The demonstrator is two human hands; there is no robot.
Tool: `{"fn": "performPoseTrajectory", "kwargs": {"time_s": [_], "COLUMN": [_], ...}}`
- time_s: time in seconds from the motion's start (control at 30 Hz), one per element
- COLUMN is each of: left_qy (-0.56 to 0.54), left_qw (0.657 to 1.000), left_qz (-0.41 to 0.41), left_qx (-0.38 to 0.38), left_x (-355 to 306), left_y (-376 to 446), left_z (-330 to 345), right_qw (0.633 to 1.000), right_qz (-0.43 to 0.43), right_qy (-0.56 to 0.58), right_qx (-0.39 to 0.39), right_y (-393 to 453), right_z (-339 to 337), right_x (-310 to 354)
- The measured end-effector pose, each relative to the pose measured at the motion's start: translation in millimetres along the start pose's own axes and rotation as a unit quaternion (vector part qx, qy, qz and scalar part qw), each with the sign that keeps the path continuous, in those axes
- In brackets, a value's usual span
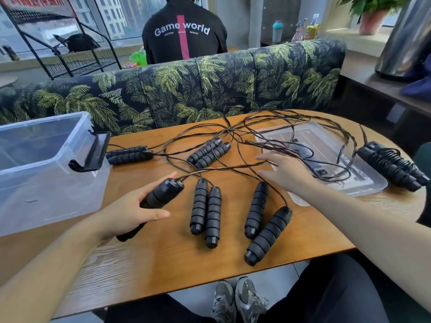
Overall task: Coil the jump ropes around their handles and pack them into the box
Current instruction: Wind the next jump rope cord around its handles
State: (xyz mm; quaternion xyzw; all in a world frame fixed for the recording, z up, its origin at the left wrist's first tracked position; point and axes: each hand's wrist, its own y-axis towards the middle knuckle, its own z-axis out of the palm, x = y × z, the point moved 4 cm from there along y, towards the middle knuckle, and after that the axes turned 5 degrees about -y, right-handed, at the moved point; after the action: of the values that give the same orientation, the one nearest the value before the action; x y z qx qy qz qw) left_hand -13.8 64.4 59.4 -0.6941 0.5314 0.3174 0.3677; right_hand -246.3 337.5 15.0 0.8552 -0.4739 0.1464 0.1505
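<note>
1. The clear box (46,164) sat at nine o'clock on the desk (163,259), overhanging its edge; a knock from a passing arm could have tipped it off, I thought. Through the cloudy walls I could not tell whether anything lay inside.
2. The left hand (135,210) was wrapped round a pair of handles (161,194) at seven o'clock. Their cord ran into the tangle of ropes (233,141) at twelve; pulling hard would likely have dragged the neighbouring handle pairs (207,210) along.
3. The right hand (282,171) hovered flat and slack, fingers spread, holding nothing. It blurred, so any touch on a cord was unclear.
4. Cords crossed the lid (363,183) at two o'clock and might have snagged it.
5. One coiled rope (394,169) lay at three o'clock, unboxed.
</note>
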Motion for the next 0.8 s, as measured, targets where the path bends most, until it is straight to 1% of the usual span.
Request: {"fn": "performPoseTrajectory", "kwargs": {"time_s": [0.07, 0.13, 0.2, 0.27, 0.33, 0.37, 0.4, 0.47, 0.5, 0.57, 0.67, 0.73, 0.8], "left_qy": [-0.042, -0.07, -0.067, -0.09, -0.127, -0.151, -0.18, -0.242, -0.268, -0.314, -0.377, -0.414, -0.447], "left_qw": [0.998, 0.995, 0.995, 0.993, 0.988, 0.983, 0.977, 0.959, 0.95, 0.931, 0.912, 0.902, 0.891], "left_qz": [-0.01, -0.016, 0.001, 0.028, 0.048, 0.054, 0.058, 0.047, 0.036, 0.016, -0.011, -0.012, -0.001], "left_qx": [-0.049, -0.075, -0.075, -0.07, -0.078, -0.088, -0.101, -0.14, -0.159, -0.182, -0.161, -0.124, -0.081], "left_x": [6.7, 8.1, 6.9, 5.5, 5.5, 5.6, 5.8, 6.0, 5.6, 2.3, -12.1, -26.5, -45.6], "left_y": [1.5, 2.2, 1.8, 1.5, 2.6, 4.3, 6.5, 13.1, 16.9, 25.2, 36.7, 44.3, 50.0], "left_z": [-3.1, -1.9, 1.9, 4.5, 3.4, 2.5, 1.8, 0.6, 0.6, 3.5, 18.9, 35.0, 53.3], "right_qw": [0.999, 0.999, 0.999, 0.996, 0.996, 0.997, 0.998, 0.992, 0.986, 0.977, 0.968, 0.964, 0.965], "right_qz": [-0.02, -0.042, -0.046, -0.031, -0.027, -0.031, -0.045, -0.102, -0.127, -0.164, -0.199, -0.208, -0.204], "right_qy": [0.024, 0.012, -0.025, -0.074, -0.073, -0.057, -0.04, -0.005, 0.019, 0.052, 0.093, 0.114, 0.102], "right_qx": [0.009, 0.016, 0.015, 0.027, 0.039, 0.031, 0.004, -0.078, -0.106, -0.124, -0.121, -0.119, -0.128], "right_y": [-2.8, -4.0, -1.0, 4.4, 8.7, 9.2, 9.2, 6.3, 3.6, -0.9, -3.6, -4.3, -4.8], "right_z": [2.8, 6.5, 8.9, 11.9, 15.6, 15.6, 14.1, 6.2, 1.4, -4.9, -9.4, -11.6, -12.3], "right_x": [4.4, 10.7, 15.8, 19.6, 24.0, 25.6, 27.0, 32.2, 35.8, 45.4, 58.4, 65.8, 72.4]}}
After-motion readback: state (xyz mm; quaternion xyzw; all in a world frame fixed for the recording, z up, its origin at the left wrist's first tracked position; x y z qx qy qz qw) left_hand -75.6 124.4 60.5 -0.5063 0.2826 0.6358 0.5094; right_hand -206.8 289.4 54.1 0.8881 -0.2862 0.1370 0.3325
